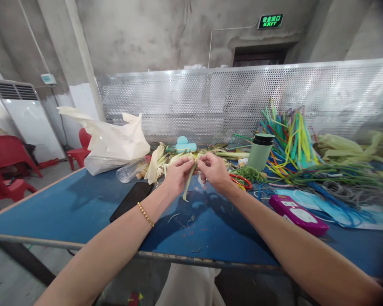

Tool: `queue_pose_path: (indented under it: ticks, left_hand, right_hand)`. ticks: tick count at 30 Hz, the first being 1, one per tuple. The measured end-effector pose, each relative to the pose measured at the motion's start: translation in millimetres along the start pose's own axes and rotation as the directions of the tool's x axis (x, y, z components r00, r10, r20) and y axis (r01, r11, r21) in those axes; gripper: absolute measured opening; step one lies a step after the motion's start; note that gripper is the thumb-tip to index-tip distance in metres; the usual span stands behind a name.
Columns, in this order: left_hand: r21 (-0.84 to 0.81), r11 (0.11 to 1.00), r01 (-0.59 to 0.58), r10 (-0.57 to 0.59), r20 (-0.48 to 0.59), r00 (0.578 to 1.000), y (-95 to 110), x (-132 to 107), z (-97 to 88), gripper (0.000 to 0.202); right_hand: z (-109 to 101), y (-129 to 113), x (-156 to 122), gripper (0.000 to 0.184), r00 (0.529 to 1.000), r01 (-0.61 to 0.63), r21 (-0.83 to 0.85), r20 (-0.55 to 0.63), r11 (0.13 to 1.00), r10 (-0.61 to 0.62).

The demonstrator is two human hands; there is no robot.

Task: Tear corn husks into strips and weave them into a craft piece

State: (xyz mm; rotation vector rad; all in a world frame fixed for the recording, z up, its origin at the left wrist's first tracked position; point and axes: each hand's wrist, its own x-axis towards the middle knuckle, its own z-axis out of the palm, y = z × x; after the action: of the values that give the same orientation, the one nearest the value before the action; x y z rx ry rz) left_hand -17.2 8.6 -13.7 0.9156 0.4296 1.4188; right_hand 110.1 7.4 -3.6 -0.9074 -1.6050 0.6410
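Observation:
My left hand (179, 172) and my right hand (212, 170) are close together above the middle of the blue table (191, 238). Both are closed, fingertips pinched on a pale green strip of corn husk (189, 183). One end of the strip hangs below my left fingers. What lies between the fingertips is partly hidden. Just behind and left of my hands is a heap of pale corn husks (156, 163). A small whitish piece (201, 180) shows under my right fingers, too blurred to name.
Left are a white plastic bag (115, 142), a clear bottle (129, 170) and a black phone (130, 199). Right stand a green jar (260, 153), colourful strips (293, 140), a purple device (298, 214) and tangled cords (341, 178). A perforated metal screen (185, 97) rises behind.

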Motion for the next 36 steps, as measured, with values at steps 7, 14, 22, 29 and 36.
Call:
queue_pose_path:
  ticks: [7, 14, 22, 29, 36]
  left_hand:
    - [0.066, 0.998, 0.001, 0.001, -0.023, 1.000, 0, 1, -3.3, 0.028]
    - [0.082, 0.997, 0.001, 0.003, -0.042, 0.999, 0, -2, -1.8, 0.027]
    - [0.101, 0.994, -0.030, 0.020, 0.098, 0.995, -4, 5, -6.9, 0.022]
    - [0.113, 0.993, -0.040, 0.031, 0.087, 0.996, -2, 4, -6.2, 0.014]
    - [0.155, 0.988, -0.011, 0.000, 0.075, 0.997, 0, 2, -5.7, 0.011]
  right_hand:
    - [2, -1, -1, 0.016, 1.000, 0.017, 0.004, -0.011, 1.000, -0.017]
    - [1, 9, 3, 0.018, 1.000, -0.019, 0.029, -0.011, 0.999, 0.019]
    - [-2, 3, 2, 0.016, 0.998, -0.051, 0.067, 0.026, 0.996, 0.050]
    - [-9, -1, 5, 0.022, 0.995, -0.085, 0.070, 0.053, 0.994, 0.081]
    - [-9, -3, 3, 0.020, 0.993, -0.097, 0.065, 0.069, 0.993, 0.092]
